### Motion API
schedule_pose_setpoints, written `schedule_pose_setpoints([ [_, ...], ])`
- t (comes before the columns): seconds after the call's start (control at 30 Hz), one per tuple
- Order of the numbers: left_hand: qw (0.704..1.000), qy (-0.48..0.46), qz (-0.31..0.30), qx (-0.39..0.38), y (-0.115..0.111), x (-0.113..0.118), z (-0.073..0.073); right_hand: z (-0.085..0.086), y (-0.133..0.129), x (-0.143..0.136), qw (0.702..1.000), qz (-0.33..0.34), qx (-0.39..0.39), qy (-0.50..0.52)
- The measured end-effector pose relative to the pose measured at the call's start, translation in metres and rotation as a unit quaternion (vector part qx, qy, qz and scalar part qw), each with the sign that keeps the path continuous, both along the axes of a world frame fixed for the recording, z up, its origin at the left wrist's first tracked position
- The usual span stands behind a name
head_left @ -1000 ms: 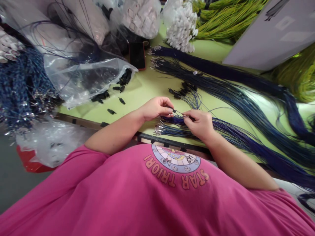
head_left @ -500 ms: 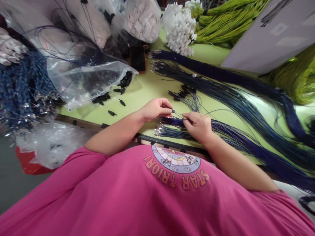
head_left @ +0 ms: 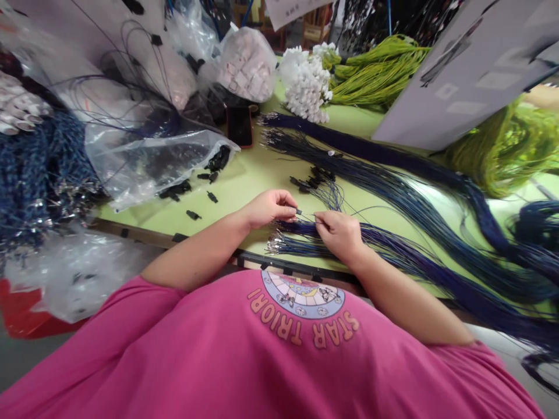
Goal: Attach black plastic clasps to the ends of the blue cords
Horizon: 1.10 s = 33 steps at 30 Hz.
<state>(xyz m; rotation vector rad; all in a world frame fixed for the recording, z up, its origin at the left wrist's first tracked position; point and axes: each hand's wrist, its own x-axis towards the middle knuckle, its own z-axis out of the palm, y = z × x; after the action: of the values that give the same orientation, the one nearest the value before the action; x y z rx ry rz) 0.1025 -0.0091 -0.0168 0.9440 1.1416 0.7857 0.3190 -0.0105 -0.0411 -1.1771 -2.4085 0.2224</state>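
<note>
My left hand (head_left: 276, 208) pinches a small black connector (head_left: 298, 212) between thumb and fingertips. Thin wires (head_left: 308, 217) run from that connector to my right hand (head_left: 339, 233), whose fingers are closed on them. Both hands hover over a bundle of dark blue wires (head_left: 375, 234) with silvery metal tips (head_left: 275, 241) near the table's front edge. Just beyond my hands lies a cluster of black connectors (head_left: 312, 179) fitted on wires. Loose black connectors (head_left: 212, 196) are scattered to the left of my left hand, several of them by a clear bag's mouth.
A clear plastic bag (head_left: 152, 160) lies on the green table (head_left: 248, 169), near a phone (head_left: 240, 127). Long dark wire bundles (head_left: 393, 148) stretch rightward. White connectors (head_left: 308, 81), yellow-green wires (head_left: 379, 70) and a pale panel (head_left: 454, 81) stand behind. Blue twisted wires (head_left: 48, 163) hang left.
The camera view has tilted up a little, showing more of the background. Both hands keep their grips on the connector and wires, with little change between them.
</note>
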Motion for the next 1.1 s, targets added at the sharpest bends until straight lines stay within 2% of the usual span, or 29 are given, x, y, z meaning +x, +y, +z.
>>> schedule_pose_setpoints([
  [0.4,0.999,0.036,-0.026,0.016,-0.003,0.007,-0.007,-0.007,-0.004,-0.011,0.998,0.048,-0.027,-0.029],
  [0.5,0.997,0.063,-0.024,0.032,-0.003,0.008,-0.006,-0.006,0.0,-0.009,0.999,0.046,-0.026,0.014],
  [0.57,0.992,0.106,-0.018,0.061,0.0,0.005,-0.005,-0.002,0.003,-0.004,0.997,0.043,0.008,0.071],
  [0.67,0.959,0.232,-0.022,0.159,0.013,-0.002,-0.002,0.004,0.004,0.0,0.987,0.054,0.081,0.13],
  [0.73,0.916,0.325,-0.039,0.232,0.029,-0.005,0.0,0.006,0.0,-0.002,0.989,0.089,0.077,0.09],
  [0.83,0.867,0.401,-0.055,0.292,0.058,-0.001,-0.001,0.004,-0.005,-0.01,0.991,0.112,-0.008,-0.077],
  [0.93,0.845,0.434,-0.06,0.305,0.089,0.012,-0.008,-0.001,0.0,-0.016,0.978,0.066,-0.061,-0.187],
  [1.03,0.836,0.453,-0.052,0.307,0.108,0.022,-0.016,-0.003,0.015,-0.014,0.976,0.078,-0.117,-0.167],
  [1.1,0.824,0.46,-0.074,0.324,0.107,0.02,-0.017,-0.002,0.025,-0.009,0.974,0.089,-0.169,-0.122],
])
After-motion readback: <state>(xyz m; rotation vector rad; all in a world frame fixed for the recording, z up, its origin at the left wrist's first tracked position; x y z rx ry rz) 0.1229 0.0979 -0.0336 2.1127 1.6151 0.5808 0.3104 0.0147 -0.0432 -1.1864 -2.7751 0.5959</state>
